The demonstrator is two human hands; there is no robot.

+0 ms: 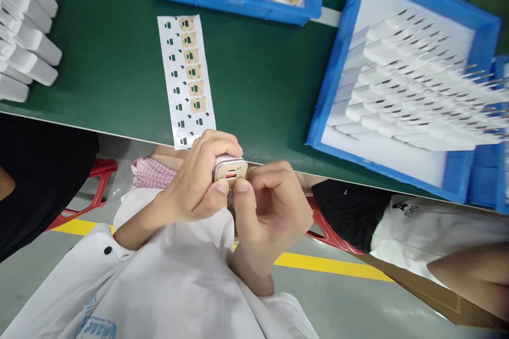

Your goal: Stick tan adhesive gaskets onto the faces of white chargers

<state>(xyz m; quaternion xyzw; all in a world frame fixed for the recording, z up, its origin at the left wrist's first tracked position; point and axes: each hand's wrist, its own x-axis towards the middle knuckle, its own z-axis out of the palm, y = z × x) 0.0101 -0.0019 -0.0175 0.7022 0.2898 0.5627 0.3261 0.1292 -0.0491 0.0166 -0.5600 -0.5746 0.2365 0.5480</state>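
My left hand is wrapped round a small white device at the table's front edge. The device's end faces up, with a tan sticker round a red port and a narrow slot. My right hand has its thumb at the lower edge of that end, its other fingers curled; whether it pinches anything is hidden. Just beyond my left hand, a white sheet with a column of tan stickers lies on the green table; its nearest rows are bare of tan stickers.
A blue tray of sticker sheets stands at the back. Rows of white devices with metal-tipped leads fill a blue tray at right. White casings are stacked at left. A person sits on either side, on red stools.
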